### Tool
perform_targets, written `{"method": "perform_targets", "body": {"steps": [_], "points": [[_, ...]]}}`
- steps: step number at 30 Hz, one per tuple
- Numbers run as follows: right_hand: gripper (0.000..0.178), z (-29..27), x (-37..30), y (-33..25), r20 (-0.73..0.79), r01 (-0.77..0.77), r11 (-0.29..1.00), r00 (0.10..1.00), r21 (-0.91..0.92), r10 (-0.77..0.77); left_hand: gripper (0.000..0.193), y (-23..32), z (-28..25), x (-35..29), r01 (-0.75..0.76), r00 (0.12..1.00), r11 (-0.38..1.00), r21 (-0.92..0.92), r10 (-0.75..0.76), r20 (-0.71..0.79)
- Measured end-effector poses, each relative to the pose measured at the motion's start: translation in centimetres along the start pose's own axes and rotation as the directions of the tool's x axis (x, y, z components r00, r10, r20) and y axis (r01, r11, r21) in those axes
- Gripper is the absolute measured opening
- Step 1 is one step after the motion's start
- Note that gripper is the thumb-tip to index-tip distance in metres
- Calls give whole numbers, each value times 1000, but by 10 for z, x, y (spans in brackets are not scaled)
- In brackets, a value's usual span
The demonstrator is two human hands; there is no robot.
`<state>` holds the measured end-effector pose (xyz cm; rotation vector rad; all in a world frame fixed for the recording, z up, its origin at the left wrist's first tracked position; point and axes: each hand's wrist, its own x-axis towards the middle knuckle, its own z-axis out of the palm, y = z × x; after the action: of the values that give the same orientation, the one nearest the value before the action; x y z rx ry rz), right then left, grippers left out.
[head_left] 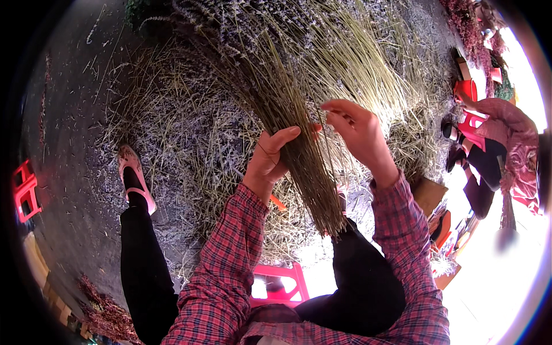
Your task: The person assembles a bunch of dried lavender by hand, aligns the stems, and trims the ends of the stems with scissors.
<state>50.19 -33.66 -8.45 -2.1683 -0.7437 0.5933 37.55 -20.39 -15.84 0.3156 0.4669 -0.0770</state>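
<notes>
A thick bundle of dried lavender [305, 167] slants across the middle, its flower heads toward the top and its cut stem ends low near my knee. My left hand [271, 155] is wrapped round the stems from the left, thumb lying across the front. Just right of the bundle is my right hand [363, 135], its fingers curled and thumb and forefinger brought close together. Whether a thin stem is caught between them I cannot make out. Behind the bundle lies a large heap of lavender [356, 63] with pale stems.
Loose stems and fallen blossoms [190, 132] litter the floor round my feet. A pink stool [282, 284] is beneath me; a red stool [26, 192] stands far left. At right, another person [500, 138] sits holding a bunch, near a cardboard box [428, 196]. Dark red dried flowers [106, 310] lie lower left.
</notes>
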Motion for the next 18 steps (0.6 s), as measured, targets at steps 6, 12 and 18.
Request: {"method": "perform_targets", "body": {"steps": [6, 12, 18], "points": [[25, 14, 43, 39, -22, 113, 887, 990, -448, -137, 51, 4, 7, -10, -44, 999, 999, 4, 44, 9], [37, -15, 43, 18, -25, -137, 991, 990, 6, 137, 54, 0, -2, -32, -82, 996, 996, 34, 82, -21], [30, 13, -1, 3, 53, -197, 908, 980, 370, 191, 51, 1, -2, -27, -25, 999, 999, 38, 26, -31]]}}
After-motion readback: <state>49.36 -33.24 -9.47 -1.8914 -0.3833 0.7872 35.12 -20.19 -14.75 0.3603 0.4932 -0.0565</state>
